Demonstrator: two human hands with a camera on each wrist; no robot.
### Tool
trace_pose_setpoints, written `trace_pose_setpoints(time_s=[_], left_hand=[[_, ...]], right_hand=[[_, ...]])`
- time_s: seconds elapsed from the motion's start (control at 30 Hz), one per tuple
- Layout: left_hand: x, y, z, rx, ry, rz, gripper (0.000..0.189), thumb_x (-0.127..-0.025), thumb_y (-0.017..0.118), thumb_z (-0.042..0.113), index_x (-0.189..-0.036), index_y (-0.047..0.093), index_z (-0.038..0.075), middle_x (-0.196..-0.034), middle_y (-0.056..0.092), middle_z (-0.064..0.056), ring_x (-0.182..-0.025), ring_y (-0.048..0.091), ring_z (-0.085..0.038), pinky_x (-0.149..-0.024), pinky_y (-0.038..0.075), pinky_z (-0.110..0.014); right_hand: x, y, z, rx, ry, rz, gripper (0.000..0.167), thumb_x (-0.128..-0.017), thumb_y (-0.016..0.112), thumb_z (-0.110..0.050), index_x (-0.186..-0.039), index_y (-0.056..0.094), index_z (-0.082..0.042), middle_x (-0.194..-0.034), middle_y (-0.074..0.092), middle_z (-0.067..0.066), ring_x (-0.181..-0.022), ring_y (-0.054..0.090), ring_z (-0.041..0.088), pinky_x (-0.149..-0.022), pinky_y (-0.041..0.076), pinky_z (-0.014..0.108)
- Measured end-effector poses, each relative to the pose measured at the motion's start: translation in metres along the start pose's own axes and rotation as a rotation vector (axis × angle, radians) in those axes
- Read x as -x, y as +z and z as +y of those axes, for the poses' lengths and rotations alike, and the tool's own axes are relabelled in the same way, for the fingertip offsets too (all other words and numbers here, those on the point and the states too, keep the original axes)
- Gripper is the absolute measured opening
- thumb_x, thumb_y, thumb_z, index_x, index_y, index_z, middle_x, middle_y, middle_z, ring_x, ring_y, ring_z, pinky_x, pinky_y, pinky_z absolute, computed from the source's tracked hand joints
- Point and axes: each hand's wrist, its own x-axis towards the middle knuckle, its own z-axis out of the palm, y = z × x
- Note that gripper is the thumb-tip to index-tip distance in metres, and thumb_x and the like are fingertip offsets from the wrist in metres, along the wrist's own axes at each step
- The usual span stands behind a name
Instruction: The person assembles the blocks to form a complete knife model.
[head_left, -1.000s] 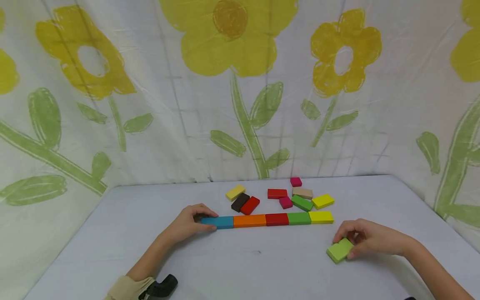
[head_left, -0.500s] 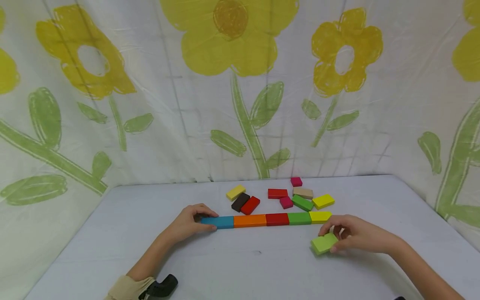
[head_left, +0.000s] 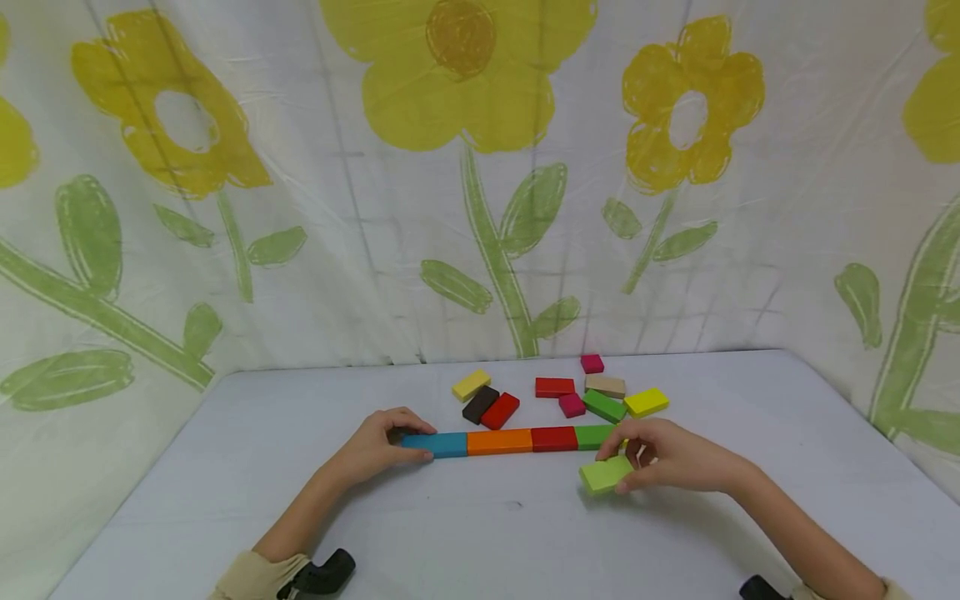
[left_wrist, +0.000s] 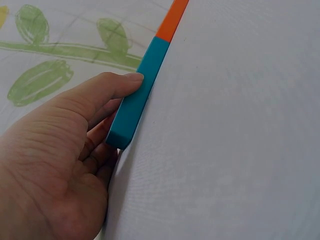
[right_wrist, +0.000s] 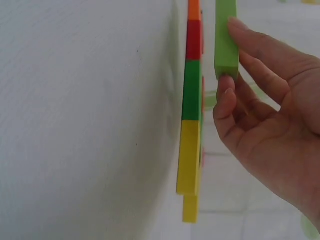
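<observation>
A row of coloured wooden blocks lies end to end on the table: blue (head_left: 447, 446), orange (head_left: 498, 441), red (head_left: 554, 438), green (head_left: 592, 437) and yellow (right_wrist: 189, 155). My left hand (head_left: 372, 450) grips the blue block at the left end, thumb on its near side. In my right hand (head_left: 678, 455) a light green block (head_left: 602, 476) is pinched, lifted off the table near the row's right part. That hand hides most of the yellow block in the head view. The right wrist view shows the light green block apart from the row.
Behind the row lie loose blocks: pale yellow (head_left: 471, 385), dark brown (head_left: 480, 404), red (head_left: 501, 411), green (head_left: 604, 406), beige (head_left: 606, 386), yellow (head_left: 647, 402) and several others. A white cloth with painted flowers (head_left: 459, 37) hangs behind the white table (head_left: 480, 542).
My right hand has carried the light green block leftward and a little farther back, from right of the row to in front of its green block. The left hand stays put.
</observation>
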Motion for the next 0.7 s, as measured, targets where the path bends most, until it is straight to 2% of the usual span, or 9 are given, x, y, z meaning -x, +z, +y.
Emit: trace_pose_setpoints(time_s=[0.2,0.43,0.7], left_hand=[[0.000,0.000,-0.001,0.003,-0.011,-0.001,0.027,-0.090,0.085,0.020,-0.114,0.081,0.010,-0.111,0.073,-0.004,-0.104,0.060,-0.018,-0.089,0.049,-0.027],[0.000,0.000,0.002,-0.006,-0.024,-0.005,0.027,-0.090,0.085,0.021,-0.115,0.081,0.010,-0.111,0.073,-0.004,-0.105,0.059,-0.018,-0.089,0.049,-0.028],[0.001,0.000,0.002,-0.002,-0.023,-0.002,0.027,-0.089,0.085,0.020,-0.114,0.081,0.010,-0.111,0.073,-0.004,-0.105,0.060,-0.019,-0.091,0.049,-0.028]], right_hand=[[-0.015,0.008,-0.003,-0.017,-0.013,0.008,0.031,-0.094,0.080,-0.015,-0.121,0.071,-0.006,-0.111,0.070,0.003,-0.085,0.059,0.014,-0.075,0.055,0.024],[-0.033,0.017,-0.008,0.024,-0.020,0.036,0.027,-0.092,0.083,-0.018,-0.116,0.073,-0.011,-0.110,0.072,0.000,-0.085,0.061,0.013,-0.072,0.054,0.024],[-0.057,0.029,-0.018,0.062,-0.031,0.057,0.027,-0.090,0.084,-0.018,-0.113,0.074,-0.010,-0.107,0.072,-0.002,-0.084,0.061,0.012,-0.074,0.056,0.024]])
